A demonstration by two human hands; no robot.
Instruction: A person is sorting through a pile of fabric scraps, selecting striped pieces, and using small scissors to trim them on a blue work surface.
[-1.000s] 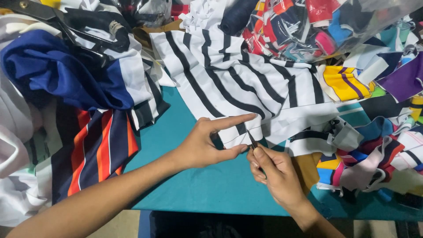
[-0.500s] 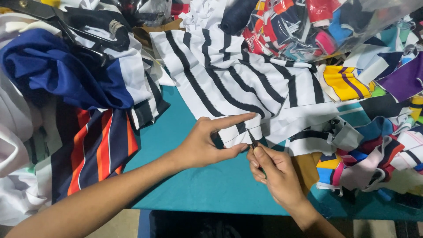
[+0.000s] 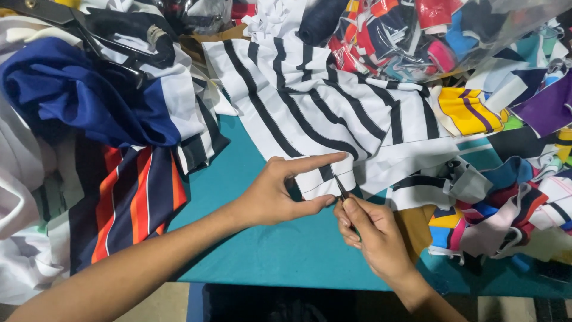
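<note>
A white fabric piece with black stripes [image 3: 310, 101] lies across the teal table [image 3: 274, 250]. My left hand [image 3: 280, 191] pinches its near edge between thumb and forefinger, holding the hem taut. My right hand [image 3: 369, 235] is closed around a small thin metal tool [image 3: 341, 188], a thread snipper or picker, whose tip touches the hem right beside my left fingers. Most of the tool is hidden in my fist.
Blue, white and orange-striped garments [image 3: 107, 155] are piled at the left, with black scissors [image 3: 89, 30] on top. A clear bag of coloured scraps [image 3: 429, 36] sits at the back right. Loose multicoloured offcuts [image 3: 506, 197] crowd the right side.
Almost nothing differs. Both hands stay at the hem, with only slight shifting of my right hand and the tool tip.
</note>
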